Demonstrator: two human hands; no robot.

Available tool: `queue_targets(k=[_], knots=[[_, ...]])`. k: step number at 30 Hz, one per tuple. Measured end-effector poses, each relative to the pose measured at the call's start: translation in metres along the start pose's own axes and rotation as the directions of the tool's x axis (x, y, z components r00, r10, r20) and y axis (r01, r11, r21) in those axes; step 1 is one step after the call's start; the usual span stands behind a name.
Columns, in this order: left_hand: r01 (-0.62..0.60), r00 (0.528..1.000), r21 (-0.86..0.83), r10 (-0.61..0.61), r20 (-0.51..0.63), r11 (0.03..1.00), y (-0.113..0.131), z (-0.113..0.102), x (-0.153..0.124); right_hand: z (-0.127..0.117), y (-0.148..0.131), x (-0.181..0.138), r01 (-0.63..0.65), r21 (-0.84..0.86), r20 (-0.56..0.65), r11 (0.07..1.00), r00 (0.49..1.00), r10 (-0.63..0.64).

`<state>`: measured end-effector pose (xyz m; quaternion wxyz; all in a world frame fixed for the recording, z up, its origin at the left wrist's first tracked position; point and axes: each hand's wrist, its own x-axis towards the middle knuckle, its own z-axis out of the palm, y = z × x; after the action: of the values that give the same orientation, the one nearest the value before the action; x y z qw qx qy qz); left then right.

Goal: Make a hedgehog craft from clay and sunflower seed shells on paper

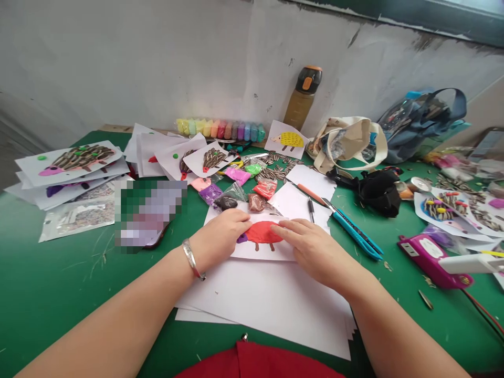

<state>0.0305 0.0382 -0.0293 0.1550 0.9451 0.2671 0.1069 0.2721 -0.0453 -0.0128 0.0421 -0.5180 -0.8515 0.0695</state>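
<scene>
1. Green felt-covered tabletop (47, 283): carries everything; crowded at the back and R side.
2. Stack of plain white paper sheets (268, 310): lies at the near edge, directly in front of the person, and serves as the work pad.
3. Pile of finished seed-covered hedgehog pictures (74, 160): far L, well apart from the hands.
4. Small white sheet w/ a printed hedgehog shape (275, 253): on top of the stack, at its far end, partly under both hands.
5. Left hand (220, 236): rests on the sheet's L side. Fingers are curled under w/ the tips hidden, so can't tell if its grip pinches clay or only presses down.
6. Right hand (311, 249): grip spread flat, fingers stretched side by side, tips touching the R edge of the clay.
7. Flat red clay patch (262, 232): between the two hands, covering the hedgehog's body. A purple bit shows at its L end, brown legs below.
8. Blue utility knife (354, 233): R of the stack, near the right hand, not touched.
9. Small clear bags of coloured clay (236, 184) and loose striped sunflower seeds (275, 170): just behind the sheet.
10. Step in hand, prob.: smoothing the red patch out to the outline. Any further move calls for light, even pressure from the fingertips, w/ the sheet kept from sliding on the smooth paper below.
</scene>
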Motion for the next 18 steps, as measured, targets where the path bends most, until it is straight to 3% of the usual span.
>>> queue_targets(k=[18], knots=[[0.010,1.000,0.042,-0.010,0.007,0.999,0.004,-0.005,0.001,-0.003,-0.012,-0.007,0.012,-0.076,0.080,0.997,0.997,-0.006]])
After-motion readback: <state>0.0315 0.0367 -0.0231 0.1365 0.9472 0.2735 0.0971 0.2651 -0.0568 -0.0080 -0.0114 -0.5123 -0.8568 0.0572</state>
